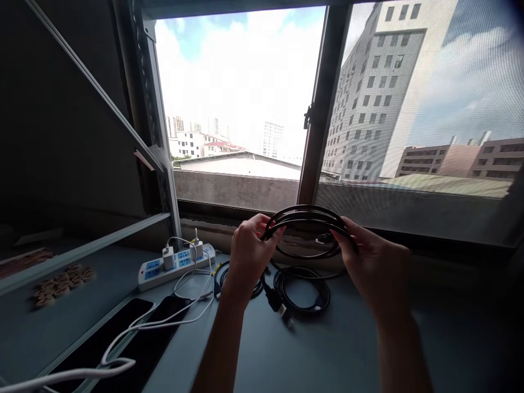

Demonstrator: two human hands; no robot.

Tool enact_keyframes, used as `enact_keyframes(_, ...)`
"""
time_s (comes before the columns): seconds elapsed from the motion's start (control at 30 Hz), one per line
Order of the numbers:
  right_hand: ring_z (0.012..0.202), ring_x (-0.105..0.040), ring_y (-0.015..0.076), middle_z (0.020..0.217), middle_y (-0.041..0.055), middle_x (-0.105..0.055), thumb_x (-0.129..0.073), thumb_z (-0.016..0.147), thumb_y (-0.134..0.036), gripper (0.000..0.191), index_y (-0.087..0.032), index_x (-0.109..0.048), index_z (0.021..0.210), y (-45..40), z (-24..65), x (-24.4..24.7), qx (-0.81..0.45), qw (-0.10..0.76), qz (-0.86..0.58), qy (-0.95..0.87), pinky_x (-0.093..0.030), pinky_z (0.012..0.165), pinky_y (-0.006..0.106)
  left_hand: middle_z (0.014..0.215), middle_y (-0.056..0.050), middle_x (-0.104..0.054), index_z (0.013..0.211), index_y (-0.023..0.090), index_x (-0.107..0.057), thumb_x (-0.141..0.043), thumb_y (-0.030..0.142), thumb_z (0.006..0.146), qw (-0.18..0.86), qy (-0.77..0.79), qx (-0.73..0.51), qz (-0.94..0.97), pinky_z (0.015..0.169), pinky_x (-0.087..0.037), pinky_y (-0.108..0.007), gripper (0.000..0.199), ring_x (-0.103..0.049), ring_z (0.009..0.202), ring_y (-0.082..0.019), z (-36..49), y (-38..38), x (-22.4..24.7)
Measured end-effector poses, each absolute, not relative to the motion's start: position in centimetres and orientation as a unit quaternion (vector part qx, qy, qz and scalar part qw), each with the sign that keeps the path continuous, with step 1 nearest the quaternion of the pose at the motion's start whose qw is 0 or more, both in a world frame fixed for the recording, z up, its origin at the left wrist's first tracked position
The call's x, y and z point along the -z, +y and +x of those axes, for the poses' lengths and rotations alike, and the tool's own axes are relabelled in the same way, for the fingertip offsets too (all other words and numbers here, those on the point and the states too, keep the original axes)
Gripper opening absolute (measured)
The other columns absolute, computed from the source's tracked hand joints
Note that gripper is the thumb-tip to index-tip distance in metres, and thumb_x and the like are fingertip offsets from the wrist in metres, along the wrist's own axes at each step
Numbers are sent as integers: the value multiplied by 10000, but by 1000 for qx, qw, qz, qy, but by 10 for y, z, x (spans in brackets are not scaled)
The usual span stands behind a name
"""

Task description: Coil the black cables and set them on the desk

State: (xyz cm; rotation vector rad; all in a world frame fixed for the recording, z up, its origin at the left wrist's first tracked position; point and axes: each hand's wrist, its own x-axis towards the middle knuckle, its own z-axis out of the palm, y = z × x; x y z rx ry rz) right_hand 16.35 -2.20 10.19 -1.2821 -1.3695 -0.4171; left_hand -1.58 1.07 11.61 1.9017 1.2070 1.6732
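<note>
I have both hands raised over the blue-grey tabletop, near the window ledge, with a looped black cable stretched between them. The left hand is nearly closed, thumb and curled fingers pinching the loop's left side. The right hand is partly closed, thumb and fingers on the right side of the strands; the grip's far side is hidden from me. One black plug hangs below my left hand, its tip blurred, and I can't tell whether it touches the table.

Beneath the loop, a coiled cable lies on the tabletop, and a second coil sits partly behind my left wrist, so room directly below is tight. Forward, the window frame and its low ledge limit my reach. To the left, a white power strip stands near the second coil, and white cords run from it over two dark-screened devices toward the near left edge. A metal upright bounds that side. My widest stretch of tabletop runs between the forearms and out past the right one.
</note>
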Motion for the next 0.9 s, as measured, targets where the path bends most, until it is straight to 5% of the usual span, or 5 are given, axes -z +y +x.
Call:
enact_keyframes(0.1, 670, -675, 220, 862, 53, -715, -589, 776, -357, 265, -215, -704, 967, -21, 161, -100, 186, 575, -523, -601, -519, 631, 312, 694, -10, -631, 703, 186, -615, -613, 217, 699, 102, 431, -611, 656, 664, -421, -245, 31, -573, 692, -157, -13, 3, -119)
enact_keyframes(0.2, 694, -674, 212, 862, 49, -715, -602, 770, -364, 269, -209, -701, 967, -23, 155, -100, 169, 597, -507, -598, -522, 638, 298, 524, 15, -547, 539, 167, -533, -560, 179, 703, 110, 422, -633, 640, 536, -371, -210, 167, -510, 539, -115, -10, 4, -118)
enact_keyframes(0.37, 648, -660, 186, 788, 31, -709, -642, 728, -424, 280, -223, -710, 911, -28, 147, -103, 107, 637, -512, -567, -512, 610, 275, 316, 55, -329, 424, 168, -398, -575, 265, 686, 324, 351, -653, 588, 335, -191, -196, 330, -308, 285, -56, -9, 13, -114)
enact_keyframes(0.53, 611, -627, 169, 690, 16, -690, -651, 698, -458, 284, -209, -706, 823, -30, 142, -106, 9, 598, -531, -600, -485, 554, 249, 357, 99, -229, 439, 164, -379, -646, 227, 578, 440, 273, -723, 457, 311, -114, -177, 307, -138, 303, -4, -5, 7, -119)
enact_keyframes(0.9, 477, -514, 99, 491, -28, -558, -754, 577, -380, 229, -191, -627, 553, -51, 128, -116, -186, 656, -447, -579, -396, 423, 188, 385, 81, -227, 429, 167, -347, -593, 244, 593, 309, 201, -799, 475, 322, -160, -164, 307, -189, 332, -18, -10, 10, -111)
